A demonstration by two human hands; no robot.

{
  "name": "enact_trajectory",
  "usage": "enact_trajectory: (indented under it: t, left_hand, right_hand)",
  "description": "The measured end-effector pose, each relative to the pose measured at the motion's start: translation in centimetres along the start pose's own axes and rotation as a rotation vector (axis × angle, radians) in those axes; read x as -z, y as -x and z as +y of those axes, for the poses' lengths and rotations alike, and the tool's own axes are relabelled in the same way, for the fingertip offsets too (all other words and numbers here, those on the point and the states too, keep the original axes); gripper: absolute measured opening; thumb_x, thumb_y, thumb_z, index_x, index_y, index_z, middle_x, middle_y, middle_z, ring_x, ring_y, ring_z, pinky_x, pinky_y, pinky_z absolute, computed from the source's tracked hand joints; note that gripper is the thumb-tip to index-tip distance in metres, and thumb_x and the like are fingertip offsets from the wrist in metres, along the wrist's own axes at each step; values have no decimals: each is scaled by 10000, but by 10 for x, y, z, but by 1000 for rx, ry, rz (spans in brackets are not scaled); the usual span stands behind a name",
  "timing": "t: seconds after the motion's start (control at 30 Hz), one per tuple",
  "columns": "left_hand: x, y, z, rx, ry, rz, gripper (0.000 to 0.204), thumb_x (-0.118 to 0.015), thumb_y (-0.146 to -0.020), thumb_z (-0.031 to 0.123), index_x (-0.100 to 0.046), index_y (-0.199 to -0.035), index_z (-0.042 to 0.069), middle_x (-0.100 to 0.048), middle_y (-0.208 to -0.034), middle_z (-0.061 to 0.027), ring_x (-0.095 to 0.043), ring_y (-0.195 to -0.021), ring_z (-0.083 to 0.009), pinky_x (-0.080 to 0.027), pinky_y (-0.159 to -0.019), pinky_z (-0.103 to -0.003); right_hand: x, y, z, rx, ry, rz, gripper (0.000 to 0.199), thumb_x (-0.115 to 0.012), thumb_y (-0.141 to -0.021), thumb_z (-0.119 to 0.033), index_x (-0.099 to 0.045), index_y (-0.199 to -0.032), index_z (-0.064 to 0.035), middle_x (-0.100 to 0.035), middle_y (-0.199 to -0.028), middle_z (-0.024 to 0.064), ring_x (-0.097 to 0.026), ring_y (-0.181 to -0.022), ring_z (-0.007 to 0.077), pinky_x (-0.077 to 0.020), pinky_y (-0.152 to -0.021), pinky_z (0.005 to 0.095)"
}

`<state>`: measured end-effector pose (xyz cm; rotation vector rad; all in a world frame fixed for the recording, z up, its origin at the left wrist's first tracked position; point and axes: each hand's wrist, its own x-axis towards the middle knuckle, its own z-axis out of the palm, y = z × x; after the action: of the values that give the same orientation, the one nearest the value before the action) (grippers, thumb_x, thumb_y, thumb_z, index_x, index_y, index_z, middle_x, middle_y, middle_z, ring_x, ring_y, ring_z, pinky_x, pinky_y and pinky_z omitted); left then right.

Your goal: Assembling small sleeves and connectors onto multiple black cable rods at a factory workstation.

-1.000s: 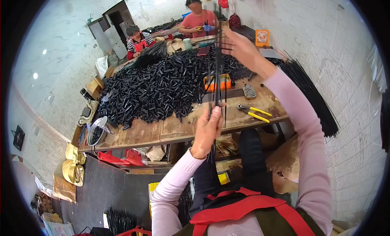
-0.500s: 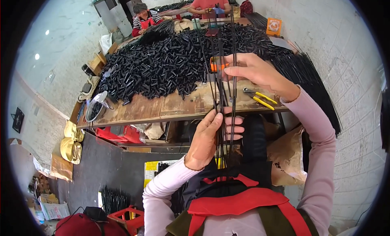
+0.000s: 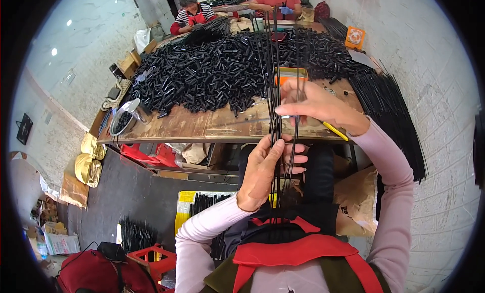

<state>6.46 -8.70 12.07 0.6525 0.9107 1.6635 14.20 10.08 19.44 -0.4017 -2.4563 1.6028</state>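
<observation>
Several thin black rods (image 3: pixel 275 66) stand upright in front of me, reaching from my lap up past the table. My left hand (image 3: pixel 265 172) grips their lower part just below the table's front edge. My right hand (image 3: pixel 316 106) is higher, over the table edge, with its fingers pinched around the same rods. Behind the rods a big heap of short black tubes (image 3: pixel 217 71) covers the wooden table (image 3: pixel 192 126).
An orange box (image 3: pixel 290 73) and yellow-handled pliers (image 3: pixel 336 131) lie near my right hand. A long bundle of black rods (image 3: pixel 391 111) hangs off the table's right side. A metal bowl (image 3: pixel 124 119) sits at the left corner. Two people (image 3: pixel 194 10) work at the far end.
My right hand has come down along the rods toward me, from far over the table to its front edge. The left hand keeps its grip low on the rods.
</observation>
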Motion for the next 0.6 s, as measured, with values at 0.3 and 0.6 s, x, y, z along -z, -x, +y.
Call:
enact_trajectory:
  t: [0.3, 0.6]
  left_hand:
    - [7, -9, 13, -118, -20, 66, 193, -371, -1062, 231, -416, -1094, 46, -617, -1089, -191, -665, -1005, -305, -582, -826, -412]
    - [55, -5, 31, -408, 38, 330, 180, -324, -1067, 195, -393, -1090, 31, -610, -1022, -165, -688, -886, -286, -618, -717, -406]
  right_hand:
    - [6, 28, 0, -58, -484, -85, 257, -522, -994, -239, -611, -948, -3, -589, -708, 55, -578, -613, 113, -392, -516, 210]
    - [7, 81, -2, 85, -377, 344, 515, -344, -1070, -343, -573, -767, 5, -548, -653, 73, -476, -507, 108, -367, -440, 225]
